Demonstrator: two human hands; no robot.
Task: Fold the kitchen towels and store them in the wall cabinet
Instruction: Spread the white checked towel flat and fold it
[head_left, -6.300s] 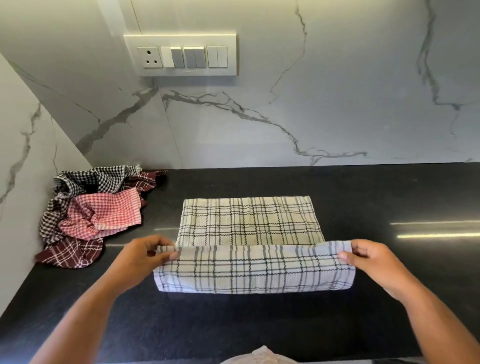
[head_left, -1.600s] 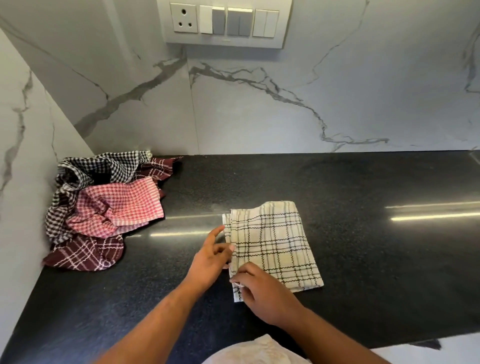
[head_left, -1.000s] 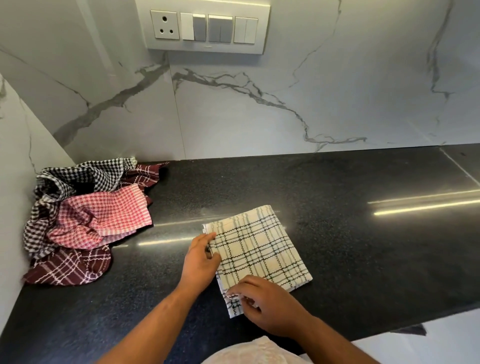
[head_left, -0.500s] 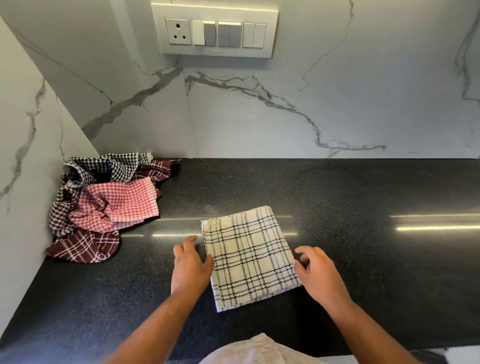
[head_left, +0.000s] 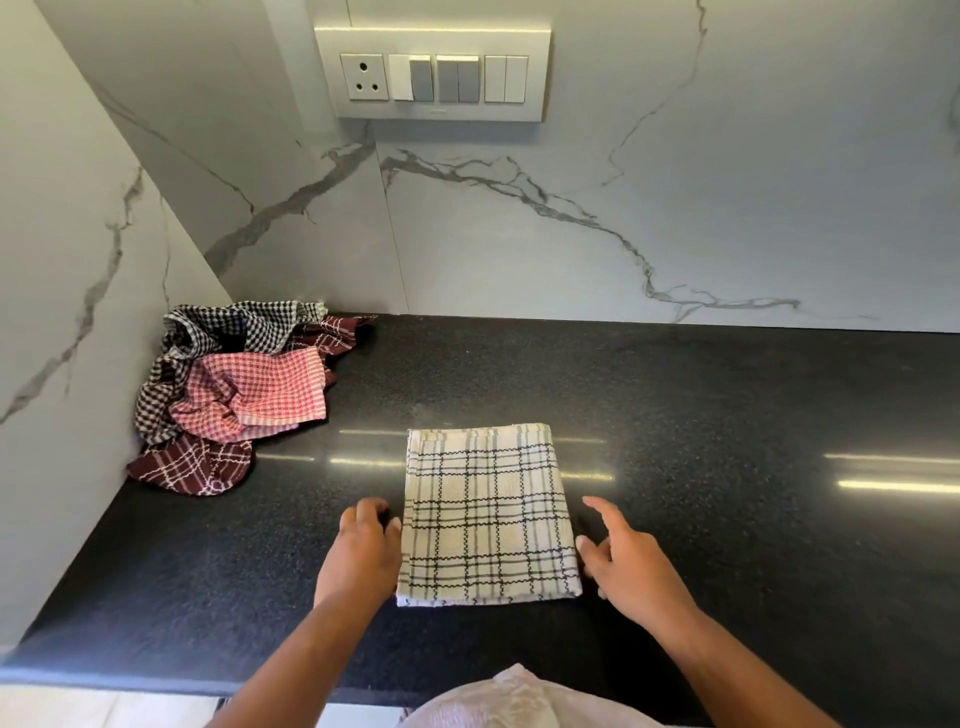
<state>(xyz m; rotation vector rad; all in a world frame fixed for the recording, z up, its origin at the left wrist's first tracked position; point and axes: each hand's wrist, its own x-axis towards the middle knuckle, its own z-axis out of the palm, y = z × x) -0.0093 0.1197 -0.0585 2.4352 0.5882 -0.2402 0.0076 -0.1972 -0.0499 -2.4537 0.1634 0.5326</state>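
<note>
A cream towel with black and grey checks (head_left: 488, 514) lies folded into a neat rectangle on the black counter (head_left: 727, 415). My left hand (head_left: 363, 556) rests on the counter against the towel's left edge, fingers curled loosely and holding nothing. At the towel's right edge my right hand (head_left: 628, 566) hovers with fingers spread, its fingertips touching the fabric's side. A crumpled heap of unfolded towels (head_left: 234, 395) sits in the left corner: a black-and-white one, a red-and-white one on top, and a maroon one beneath.
Marble walls close the counter at the back and the left. A switch plate (head_left: 436, 73) with a socket hangs on the back wall. The counter's front edge runs just below my forearms. No cabinet is in view.
The towel went from a long strip being folded to a small rectangle. In the last half second it has been squared up, and both hands now flank its sides.
</note>
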